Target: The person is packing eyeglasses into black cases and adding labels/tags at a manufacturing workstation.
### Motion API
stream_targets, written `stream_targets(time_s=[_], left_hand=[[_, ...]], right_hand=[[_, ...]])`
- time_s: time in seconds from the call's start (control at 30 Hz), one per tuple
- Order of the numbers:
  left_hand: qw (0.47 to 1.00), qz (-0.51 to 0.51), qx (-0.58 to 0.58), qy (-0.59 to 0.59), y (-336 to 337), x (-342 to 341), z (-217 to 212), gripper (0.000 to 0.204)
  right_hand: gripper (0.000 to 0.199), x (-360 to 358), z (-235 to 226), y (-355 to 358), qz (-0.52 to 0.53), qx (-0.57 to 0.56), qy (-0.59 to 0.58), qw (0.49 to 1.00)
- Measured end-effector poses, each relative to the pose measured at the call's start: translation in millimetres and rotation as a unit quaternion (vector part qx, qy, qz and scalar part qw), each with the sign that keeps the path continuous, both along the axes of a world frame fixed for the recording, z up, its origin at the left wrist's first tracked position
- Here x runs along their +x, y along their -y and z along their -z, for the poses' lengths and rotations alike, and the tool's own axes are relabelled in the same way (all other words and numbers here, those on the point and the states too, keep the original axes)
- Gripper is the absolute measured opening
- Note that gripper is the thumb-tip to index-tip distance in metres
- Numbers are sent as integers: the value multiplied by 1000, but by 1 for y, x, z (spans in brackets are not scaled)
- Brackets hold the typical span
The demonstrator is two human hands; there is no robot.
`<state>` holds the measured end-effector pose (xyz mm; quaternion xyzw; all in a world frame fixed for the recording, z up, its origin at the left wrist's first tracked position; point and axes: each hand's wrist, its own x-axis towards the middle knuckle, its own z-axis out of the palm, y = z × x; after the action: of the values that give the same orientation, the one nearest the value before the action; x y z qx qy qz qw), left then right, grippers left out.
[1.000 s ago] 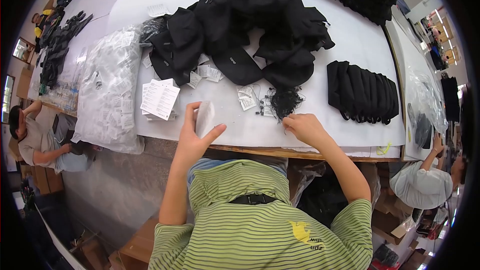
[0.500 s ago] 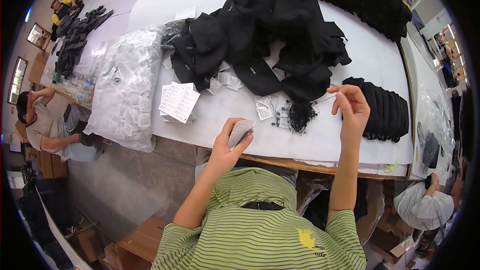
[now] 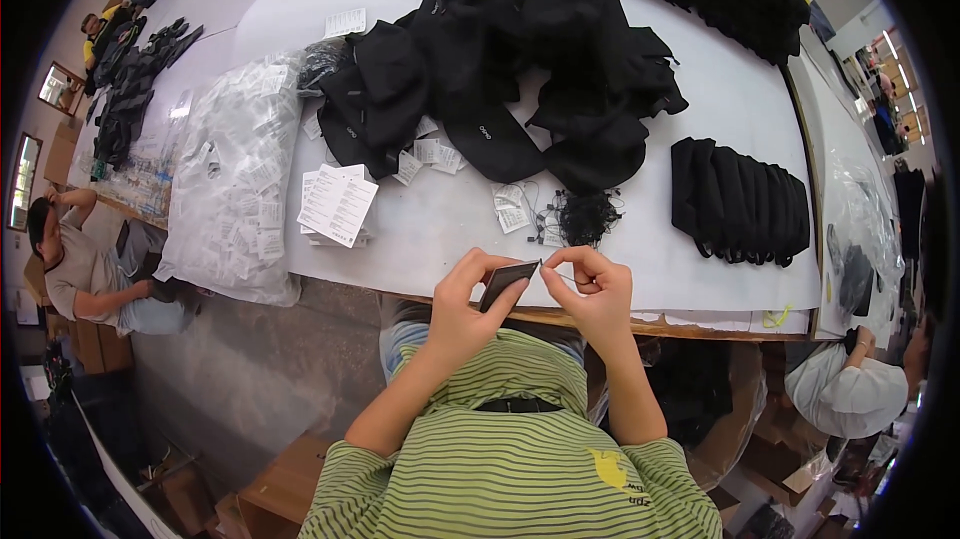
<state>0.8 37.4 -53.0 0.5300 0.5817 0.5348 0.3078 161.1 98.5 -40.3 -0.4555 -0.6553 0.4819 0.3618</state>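
My left hand [image 3: 468,297] holds a small dark rectangular tag [image 3: 507,282] over the near edge of the white table [image 3: 700,269]. My right hand [image 3: 592,289] pinches a thin string against the tag's upper corner, fingertips touching the tag. Just beyond my hands lie a bundle of black strings [image 3: 588,216] and a few white tags [image 3: 512,207]. A heap of black caps [image 3: 500,69] covers the table's middle.
A neat stack of black caps [image 3: 740,201] sits to the right. A clear bag of small packets [image 3: 238,179] and a pile of white cards [image 3: 338,203] lie to the left. Other people sit at the left [image 3: 85,269] and lower right [image 3: 850,394].
My right hand has come back from the string bundle toward my left hand. Both hands now meet at the tag near the table edge.
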Motion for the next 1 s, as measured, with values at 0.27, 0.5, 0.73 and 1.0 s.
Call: stream_targets(time_s=[0.27,0.5,0.73,1.0], left_hand=[[998,-36,-19,55,2,5,2,17],[998,-4,48,-34,1,4,3,16],[995,32,92,-34,5,0,7,18],[934,179,-140,276,7,-3,11,14]], right_hand=[[10,-1,3,7,-3,28,5,1000],[11,1,5,9,-9,35,24,999],[9,4,-2,8,-25,19,3,999],[12,24,-3,6,-127,0,32,991]])
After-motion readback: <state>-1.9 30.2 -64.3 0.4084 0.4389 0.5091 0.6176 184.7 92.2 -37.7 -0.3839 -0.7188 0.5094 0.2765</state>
